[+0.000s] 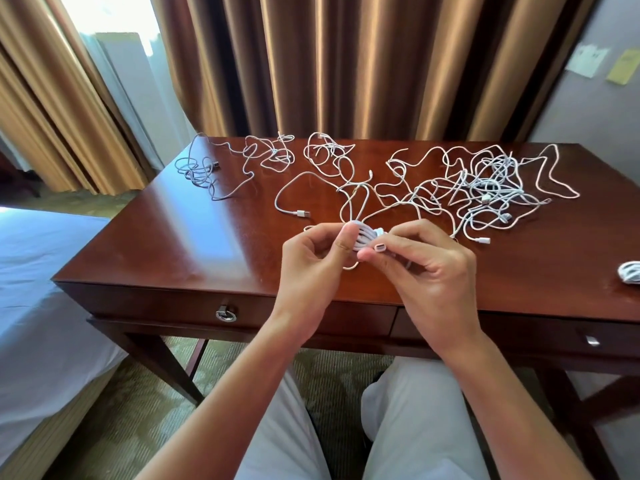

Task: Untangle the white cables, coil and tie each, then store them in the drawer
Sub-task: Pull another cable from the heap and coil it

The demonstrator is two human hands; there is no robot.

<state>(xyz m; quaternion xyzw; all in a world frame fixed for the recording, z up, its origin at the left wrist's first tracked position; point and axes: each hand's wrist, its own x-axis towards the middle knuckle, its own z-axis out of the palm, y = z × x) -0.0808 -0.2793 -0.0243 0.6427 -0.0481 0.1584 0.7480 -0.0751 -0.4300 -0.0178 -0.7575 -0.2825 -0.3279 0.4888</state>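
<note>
1. Dark wooden desk [145, 244] filling the middle of the view, long edge running left to right, with two drawers in its front: left drawer [166, 306] shut, its ring pull [225, 314] below and left of the hands; right drawer [519, 332] also shut, partly hidden behind the right forearm.
2. Large tangle of white cables [491, 188] spread over the far right of the desk top, beyond and to the right of the hands, nearer the right hand. Smaller loose cables [325, 157] at far centre and a greyer bundle [197, 171] at far left, well apart from the hands.
3. Finished-looking coil [631, 271] lying at the right edge of the frame, cut off by it.
4. Left hand [311, 261] curled, thumb and fingers pinching the left side of a small coiled cable [363, 237] held just above the near edge of the desk.
5. Right hand [429, 265] curled, pinching the right side of the same coil, one connector end [379, 247] showing at its fingertips.
6. Coil bunched between the two hands, long axis roughly left to right; a loose tail running away from it toward the far tangle.
7. Judged: wrapping or tying stage for this cable. Next move likely to turn on bringing the free end round the bundle, across its long axis. Storing needs a shut drawer below the hands opened first.
</note>
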